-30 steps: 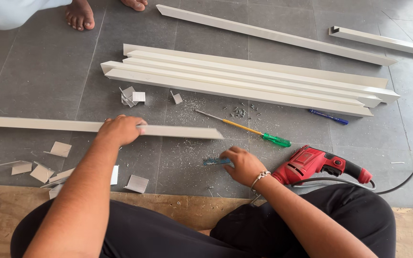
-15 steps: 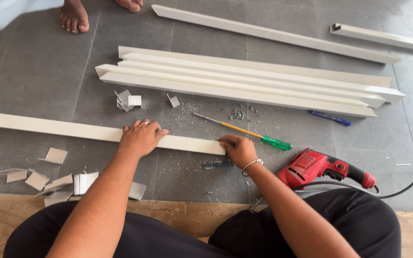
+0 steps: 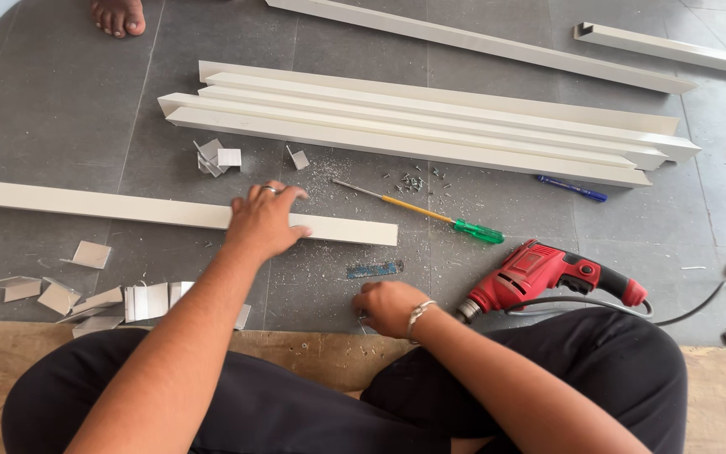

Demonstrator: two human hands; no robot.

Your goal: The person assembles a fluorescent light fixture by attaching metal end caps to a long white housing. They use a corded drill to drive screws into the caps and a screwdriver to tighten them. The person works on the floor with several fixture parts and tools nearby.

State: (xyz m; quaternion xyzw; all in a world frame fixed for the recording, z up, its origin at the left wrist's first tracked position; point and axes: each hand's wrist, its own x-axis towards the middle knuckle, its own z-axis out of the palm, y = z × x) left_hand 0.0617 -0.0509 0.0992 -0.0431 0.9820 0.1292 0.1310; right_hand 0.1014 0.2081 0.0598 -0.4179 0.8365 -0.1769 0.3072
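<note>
Grey tiled floor (image 3: 60,109), strewn with shavings. Left hand (image 3: 264,220) spread flat, pressing on long white strip (image 3: 128,208). Right hand (image 3: 390,307) curled low near the knees, grip hidden, just beside red drill (image 3: 539,273); green-handled screwdriver (image 3: 430,214) beyond.

We saw no packages, signs or screens anywhere on the floor. The only label was a small pale plate on the side of the red power drill (image 3: 548,273), which lay to the right on the grey tiles; the plate was rectangular and too small for us to make out further.
</note>
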